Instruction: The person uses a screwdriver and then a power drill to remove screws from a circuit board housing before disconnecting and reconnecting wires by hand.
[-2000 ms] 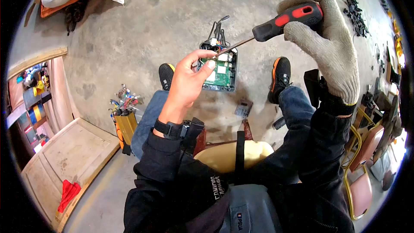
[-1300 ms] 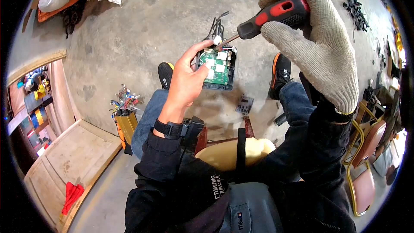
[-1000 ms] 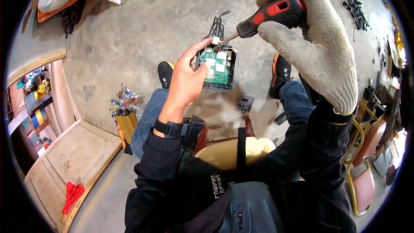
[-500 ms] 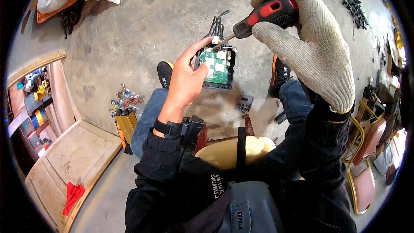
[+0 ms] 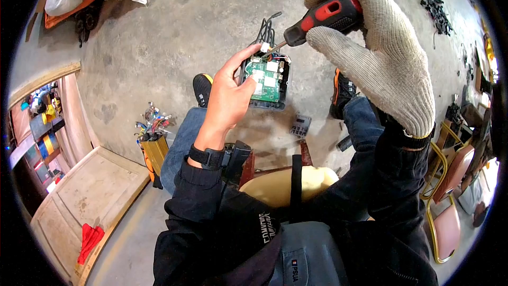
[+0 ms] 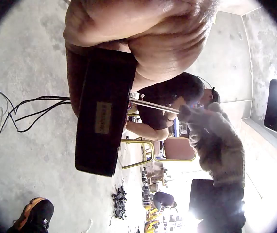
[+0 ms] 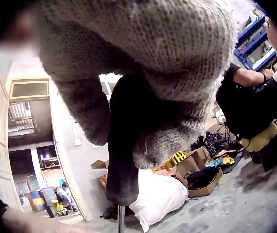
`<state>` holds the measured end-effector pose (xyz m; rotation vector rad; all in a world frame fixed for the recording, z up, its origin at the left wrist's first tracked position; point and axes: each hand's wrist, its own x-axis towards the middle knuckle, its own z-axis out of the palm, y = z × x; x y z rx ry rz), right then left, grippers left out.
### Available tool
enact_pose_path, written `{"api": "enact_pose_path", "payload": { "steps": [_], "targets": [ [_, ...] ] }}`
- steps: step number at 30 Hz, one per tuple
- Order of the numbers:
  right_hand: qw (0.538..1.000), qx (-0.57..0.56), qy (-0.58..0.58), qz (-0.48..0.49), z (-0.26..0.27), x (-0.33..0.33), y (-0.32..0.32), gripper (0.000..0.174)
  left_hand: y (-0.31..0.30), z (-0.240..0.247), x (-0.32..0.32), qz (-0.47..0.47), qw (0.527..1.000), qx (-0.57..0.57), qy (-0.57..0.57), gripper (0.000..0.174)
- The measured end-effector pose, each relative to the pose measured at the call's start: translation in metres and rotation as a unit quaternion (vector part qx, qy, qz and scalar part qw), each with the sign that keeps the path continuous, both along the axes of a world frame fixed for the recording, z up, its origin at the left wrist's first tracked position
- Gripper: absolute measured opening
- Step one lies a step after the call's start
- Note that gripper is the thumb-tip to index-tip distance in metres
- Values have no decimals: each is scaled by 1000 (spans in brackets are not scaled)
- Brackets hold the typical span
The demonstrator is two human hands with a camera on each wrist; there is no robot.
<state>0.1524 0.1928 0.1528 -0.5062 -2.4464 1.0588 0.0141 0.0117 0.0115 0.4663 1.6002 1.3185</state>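
My bare left hand point(image 5: 228, 95) holds a black casing point(image 5: 283, 107) with a green circuit board point(image 5: 270, 95) inside, thumb over the board, a fingertip by a white connector point(image 5: 265, 47). The casing's dark back point(image 6: 104, 116) shows in the left wrist view. My gloved right hand point(image 5: 383, 47) grips a red and black screwdriver point(image 5: 330, 13); its shaft slants down to the top of the board, where the tip's exact contact cannot be told. In the right wrist view, gloved fingers point(image 7: 153, 145) wrap the dark handle point(image 7: 124, 174).
Black cables point(image 5: 266, 30) extend from the casing's top. A small grey part point(image 5: 300, 125) lies on the floor between the shoes. At left are a wooden panel point(image 5: 90, 190) with a red cloth and a gold box point(image 5: 155, 154) of wires. Chairs point(image 5: 447, 233) stand at right; another person point(image 7: 247, 102) sits nearby.
My right hand and the screwdriver have moved left, bringing the shaft from my left fingertips to the board's top edge. The left index finger has shifted up beside the white connector.
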Motion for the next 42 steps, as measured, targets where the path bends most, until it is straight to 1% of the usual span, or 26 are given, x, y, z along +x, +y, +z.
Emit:
{"api": "enact_pose_path", "payload": {
  "steps": [2, 3, 5, 6, 8, 12, 14, 15, 17, 18, 20, 21, 23, 24, 26, 27, 29, 30, 32, 33, 35, 38, 39, 41, 42],
  "targets": [
    [998, -8, -65, -20, 6, -4, -2, 39, 0, -1, 0, -2, 1000, 3, 6, 56],
    [998, -8, -65, -20, 2, -2, -1, 39, 0, -1, 0, -2, 1000, 2, 6, 56],
    [1000, -26, 7, 4, -7, 1, 1, 39, 0, 0, -1, -14, 999, 7, 42, 58],
    [1000, -26, 7, 4, -5, 1, 0, 39, -1, -2, -2, -14, 999, 6, 42, 58],
    [998, -49, -32, -6, 0, 1, -1, 39, -3, -7, -3, -24, 998, 5, 63, 57],
    [999, -46, -21, 4, 2, -1, -2, 38, -2, -4, -2, -22, 999, -1, 34, 57],
    [993, -28, -113, -20, 16, -7, -7, 38, -2, -5, -1, -16, 1000, 7, 23, 57],
    [993, -28, -113, -19, 18, -8, -7, 38, -2, -5, -1, -15, 1000, 7, 23, 57],
    [992, -54, -108, -24, 21, -8, -6, 37, -2, -6, -1, -23, 999, 8, 40, 57],
    [992, -53, -108, -23, 11, -5, -1, 37, -2, -6, -1, -23, 999, 8, 40, 57],
    [993, -94, 19, 62, -18, 3, 13, 36, -1, -4, -1, -20, 999, 8, 47, 56],
    [993, -95, 19, 62, -14, 3, 10, 36, -1, -3, 0, -20, 999, 8, 47, 56],
    [998, -44, -40, 25, 4, 1, 0, 35, -1, -1, 0, -19, 999, 6, 33, 56],
    [998, -44, -40, 25, 14, -3, -4, 35, -1, -2, 0, -19, 999, 5, 33, 56],
    [986, -52, -157, -24, 31, -12, -10, 34, -2, -4, 0, -22, 999, 11, 45, 56],
    [986, -52, -157, -23, 23, -9, -7, 34, -2, -4, -1, -21, 999, 11, 45, 56],
    [999, -28, -15, 33, 0, 0, 1, 35, -2, -5, -2, -26, 998, -3, 52, 56],
    [999, -28, -15, 33, 8, -3, 0, 35, -2, -6, -2, -25, 998, -3, 52, 56],
    [987, -83, -138, 4, 30, -11, -2, 34, -3, -8, -3, -31, 997, 2, 67, 55],
    [987, -83, -138, 4, 25, -9, -3, 34, -3, -7, -3, -31, 997, 2, 67, 55],
    [996, -62, -53, 21, 7, -1, -3, 34, -2, -4, -2, -26, 999, -7, 45, 55],
    [997, -40, -33, 50, 3, 0, 3, 34, 0, 2, 0, -20, 999, -9, 39, 55],
    [997, -40, -34, 50, 7, -2, 1, 34, 0, 1, 0, -21, 999, -9, 39, 55],
    [991, -48, -122, -2, 17, -9, -6, 35, -1, -1, -1, -22, 999, -8, 39, 55],
    [991, -49, -122, -2, 16, -7, -4, 35, -1, -1, -1, -22, 999, -8, 39, 55]
  ]
}}
